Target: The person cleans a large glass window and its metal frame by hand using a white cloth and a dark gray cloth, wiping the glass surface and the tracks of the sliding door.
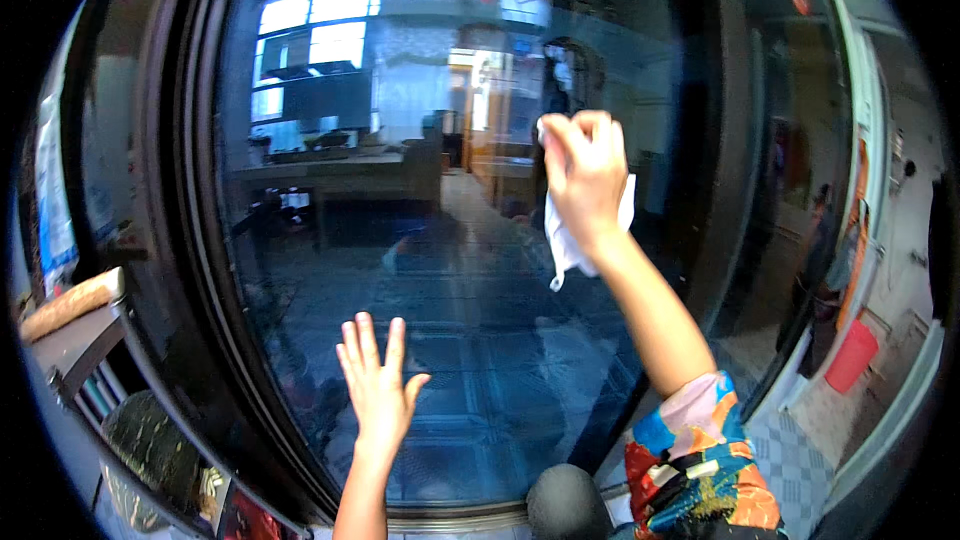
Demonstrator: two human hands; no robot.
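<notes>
Right hand (588, 165) has one white cloth (566, 248) bunched in its grip, toward the right side of the one big glass pane (480, 270), probably scrunched like that so it won't slip. Left hand (376, 385) is open, fingers fanned at the near left, I'd guess for bracing; farther out there's one tan roll (70, 306) left, one red thing (852, 354) far right.

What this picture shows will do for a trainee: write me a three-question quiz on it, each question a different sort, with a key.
1. Which hand holds the white cloth in front of the glass pane?
2. True or false: the left hand is clenched into a fist.
3. The sleeve is: A) plain white, B) multicoloured, C) plain black.

Key: 1. The right hand. 2. False; it is spread open. 3. B.
</notes>
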